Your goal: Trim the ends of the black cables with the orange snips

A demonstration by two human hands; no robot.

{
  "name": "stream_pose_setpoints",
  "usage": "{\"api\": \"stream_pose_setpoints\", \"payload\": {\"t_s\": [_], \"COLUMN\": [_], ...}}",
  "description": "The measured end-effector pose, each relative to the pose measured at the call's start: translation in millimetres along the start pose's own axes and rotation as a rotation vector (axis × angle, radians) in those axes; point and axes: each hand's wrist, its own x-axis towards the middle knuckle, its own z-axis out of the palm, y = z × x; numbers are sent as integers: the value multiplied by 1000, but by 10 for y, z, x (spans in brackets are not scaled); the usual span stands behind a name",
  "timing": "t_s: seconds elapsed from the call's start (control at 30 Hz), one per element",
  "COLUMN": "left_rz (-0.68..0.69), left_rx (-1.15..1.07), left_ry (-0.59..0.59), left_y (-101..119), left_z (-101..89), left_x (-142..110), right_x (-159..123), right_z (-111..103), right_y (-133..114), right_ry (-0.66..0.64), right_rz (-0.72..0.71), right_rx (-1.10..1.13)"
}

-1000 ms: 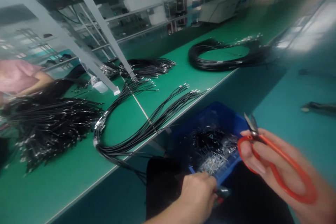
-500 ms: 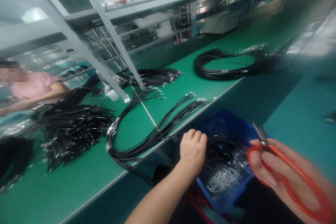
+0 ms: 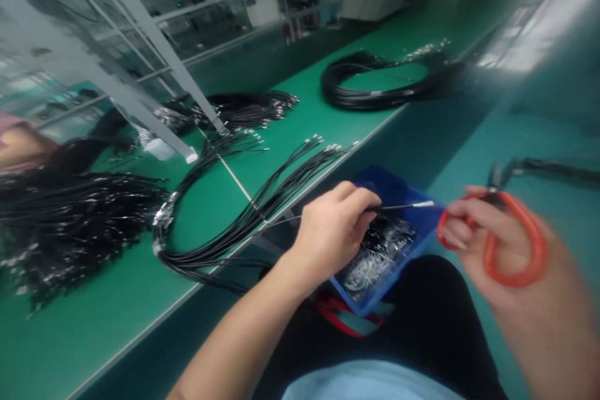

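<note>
Pinched in my left hand point(image 3: 335, 222) is a thin black cable point(image 3: 398, 207); its white-tipped end sticks out to the right, and its other side runs back toward the bundle on the table edge. My right hand point(image 3: 492, 234) is closed around red-handled scissors point(image 3: 520, 244), whose dark blades point up and look blurred. The scissors are apart from the cable tip. Under my left hand stands a blue bin point(image 3: 375, 303) with black and clear-white scraps in it. A curved bundle of black cables point(image 3: 225, 256), bound with shiny wrap, lies on the green table point(image 3: 117, 331).
A big heap of black cables point(image 3: 89, 219) lies at the left, a large coil point(image 3: 360, 100) farther back right. Grey shelf posts point(image 3: 164, 50) rise from the table. Another person's arm point(image 3: 23, 147) shows at the far left. A red-handled object point(image 3: 342, 319) is below the bin.
My view has tilted down and right. The cable's end now shows beyond my left fingers. My right hand has turned the scissors, so their blades point more upright.
</note>
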Motion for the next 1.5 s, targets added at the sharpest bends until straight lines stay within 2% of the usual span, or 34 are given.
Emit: {"api": "stream_pose_setpoints", "payload": {"t_s": [0.07,0.17,0.3,0.43,0.57,0.77,0.97,1.13,1.3,1.5], "left_rz": [96,156,97,17,-93,-216,-298,-342,-401,-549], "left_rx": [-200,-351,-420,-368,-319,-570,-693,-819,-979,-1125], "left_ry": [39,94,105,107,113,-42,-39,-54,-46,4], "left_y": [76,157,229,281,291,227,193,189,171,107], "left_z": [-152,-246,-208,-111,-21,26,36,52,107,182], "left_x": [37,12,-93,-138,-109,-59,-101,-148,-193,-221], "right_x": [-26,-105,-247,-362,-376,-312,-330,-368,-374,-354], "right_z": [-4,-21,19,111,179,263,346,349,336,366], "right_y": [27,87,107,77,87,78,58,65,106,184], "right_ry": [-81,-192,-282,-331,-299,-257,-226,-229,-200,-223], "right_rz": [71,136,200,148,81,27,2,41,20,173], "right_rx": [32,12,5,35,30,-6,1,51,65,163]}}
